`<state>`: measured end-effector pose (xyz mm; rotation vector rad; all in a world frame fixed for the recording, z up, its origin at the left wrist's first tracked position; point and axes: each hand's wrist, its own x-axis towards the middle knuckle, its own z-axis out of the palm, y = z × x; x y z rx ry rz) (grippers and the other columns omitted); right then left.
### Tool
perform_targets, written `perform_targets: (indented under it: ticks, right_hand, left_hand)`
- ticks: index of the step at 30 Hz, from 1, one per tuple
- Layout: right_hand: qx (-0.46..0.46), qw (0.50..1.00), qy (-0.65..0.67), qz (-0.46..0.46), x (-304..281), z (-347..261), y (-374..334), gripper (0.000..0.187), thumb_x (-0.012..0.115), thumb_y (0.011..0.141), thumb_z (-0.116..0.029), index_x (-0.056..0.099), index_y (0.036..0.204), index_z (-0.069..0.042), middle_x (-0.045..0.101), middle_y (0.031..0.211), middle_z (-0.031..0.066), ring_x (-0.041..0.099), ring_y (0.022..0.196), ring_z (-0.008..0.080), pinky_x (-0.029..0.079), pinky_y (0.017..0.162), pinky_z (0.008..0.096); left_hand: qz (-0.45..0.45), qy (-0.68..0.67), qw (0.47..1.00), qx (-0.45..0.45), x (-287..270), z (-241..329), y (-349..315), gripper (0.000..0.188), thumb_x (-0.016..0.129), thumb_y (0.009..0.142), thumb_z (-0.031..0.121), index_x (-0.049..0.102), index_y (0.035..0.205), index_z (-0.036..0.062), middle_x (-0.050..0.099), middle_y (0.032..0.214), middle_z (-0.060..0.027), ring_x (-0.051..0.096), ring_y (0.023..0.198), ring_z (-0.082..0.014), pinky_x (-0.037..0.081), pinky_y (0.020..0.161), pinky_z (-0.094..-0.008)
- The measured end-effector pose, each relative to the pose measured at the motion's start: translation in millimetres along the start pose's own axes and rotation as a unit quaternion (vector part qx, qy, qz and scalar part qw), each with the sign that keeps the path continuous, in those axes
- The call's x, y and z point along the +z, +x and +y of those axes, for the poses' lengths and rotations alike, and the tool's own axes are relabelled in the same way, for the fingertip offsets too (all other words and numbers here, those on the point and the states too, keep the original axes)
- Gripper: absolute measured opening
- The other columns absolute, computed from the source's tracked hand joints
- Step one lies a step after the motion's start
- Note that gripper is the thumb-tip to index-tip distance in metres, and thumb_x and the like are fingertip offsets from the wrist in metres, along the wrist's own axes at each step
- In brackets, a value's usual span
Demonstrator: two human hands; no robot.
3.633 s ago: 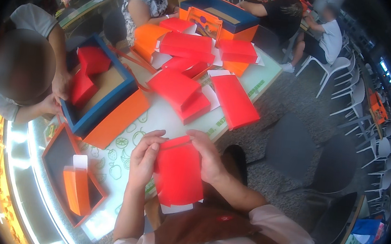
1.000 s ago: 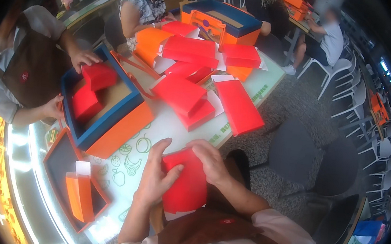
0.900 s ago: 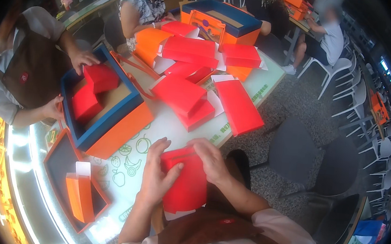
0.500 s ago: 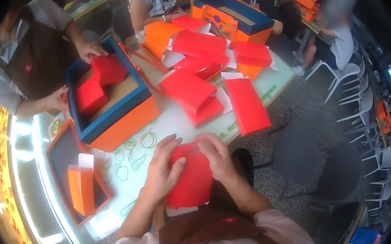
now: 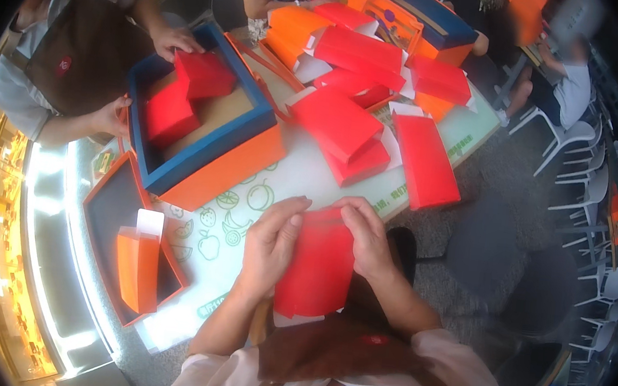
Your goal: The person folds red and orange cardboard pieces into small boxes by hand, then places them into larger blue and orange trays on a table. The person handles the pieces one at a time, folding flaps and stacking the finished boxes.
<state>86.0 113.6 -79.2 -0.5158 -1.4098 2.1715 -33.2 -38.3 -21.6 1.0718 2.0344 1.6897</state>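
Between my hands, close to my apron, is a red paper box (image 5: 315, 272) with its flap end away from me. My left hand (image 5: 272, 241) is closed on its left side, thumb along the far end. The fingers of my right hand (image 5: 366, 236) pinch the far right corner. Ahead of them on the table lie several red boxes, among them a long one (image 5: 427, 160) with a white flap and a stacked pair (image 5: 337, 121).
At left, a person's hand (image 5: 175, 41) touches a red box (image 5: 203, 75) inside a blue-rimmed orange box (image 5: 214, 173). Nearer lies an orange lid (image 5: 174, 277) holding a small orange box (image 5: 136, 269). Grey chairs (image 5: 487, 240) stand at right. Another person sits beyond the table.
The view has shifted, so the table appears further right. My right fingers have come to the red box's far corner, and its far end looks flatter.
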Motion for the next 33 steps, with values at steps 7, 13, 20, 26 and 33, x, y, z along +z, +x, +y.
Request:
perform_targets:
  ticks: [7, 13, 20, 26, 33]
  right_hand:
    - [0.011, 0.999, 0.051, -0.011, 8.4, -6.3, -3.7, 0.02, 0.05, 0.11, -0.016, 0.063, 0.114, -0.002, 0.067, 0.111, 0.0067, 0.063, 0.104, 0.0132, 0.051, 0.095, 0.0295]
    - [-0.011, 0.999, 0.03, 0.005, 10.7, -7.9, -3.0, 0.021, 0.049, 0.111, -0.016, 0.062, 0.114, -0.001, 0.068, 0.112, 0.0089, 0.064, 0.104, 0.0147, 0.052, 0.095, 0.0308]
    - [-0.003, 0.999, 0.028, 0.019, 11.5, -12.7, -6.1, 0.02, 0.05, 0.111, -0.019, 0.062, 0.112, -0.002, 0.069, 0.11, 0.0092, 0.065, 0.103, 0.0148, 0.052, 0.095, 0.0308]
    - [0.001, 0.999, 0.046, 0.016, 7.0, -13.5, -3.1, 0.02, 0.051, 0.111, -0.019, 0.062, 0.11, -0.003, 0.069, 0.11, 0.0086, 0.064, 0.102, 0.0138, 0.052, 0.094, 0.0294]
    - [-0.033, 0.998, 0.018, 0.044, 7.6, -7.7, 5.1, 0.021, 0.053, 0.111, -0.02, 0.064, 0.114, -0.002, 0.068, 0.111, 0.0064, 0.063, 0.103, 0.0135, 0.051, 0.094, 0.0277]
  left_hand:
    - [-0.015, 0.001, 1.0, -0.014, -2.6, 3.3, -2.4, 0.025, 0.057, 0.108, 0.014, 0.07, 0.123, 0.0003, 0.072, 0.124, -0.0173, 0.067, 0.116, -0.029, 0.051, 0.101, -0.0364]
    - [-0.037, 0.017, 0.999, 0.027, -3.3, 7.1, -3.6, 0.023, 0.059, 0.106, 0.016, 0.071, 0.121, 0.0024, 0.066, 0.135, -0.0215, 0.064, 0.125, -0.0367, 0.051, 0.104, -0.0407]
    - [-0.092, 0.089, 0.99, 0.058, -5.1, 9.8, -8.9, 0.056, 0.076, 0.093, 0.014, 0.054, 0.144, 0.0062, 0.051, 0.151, -0.0268, 0.056, 0.132, -0.0465, 0.049, 0.108, -0.0457]
    - [-0.073, 0.126, 0.988, 0.058, 3.1, 12.2, -8.3, 0.085, 0.081, 0.086, 0.009, 0.035, 0.158, 0.006, 0.044, 0.153, -0.03, 0.053, 0.136, -0.0473, 0.049, 0.109, -0.0469]
    - [-0.012, 0.099, 0.995, -0.021, 4.5, 2.3, -6.0, 0.097, 0.084, 0.087, 0.016, 0.025, 0.164, 0.0069, 0.038, 0.159, -0.0266, 0.046, 0.144, -0.0432, 0.043, 0.116, -0.0483]
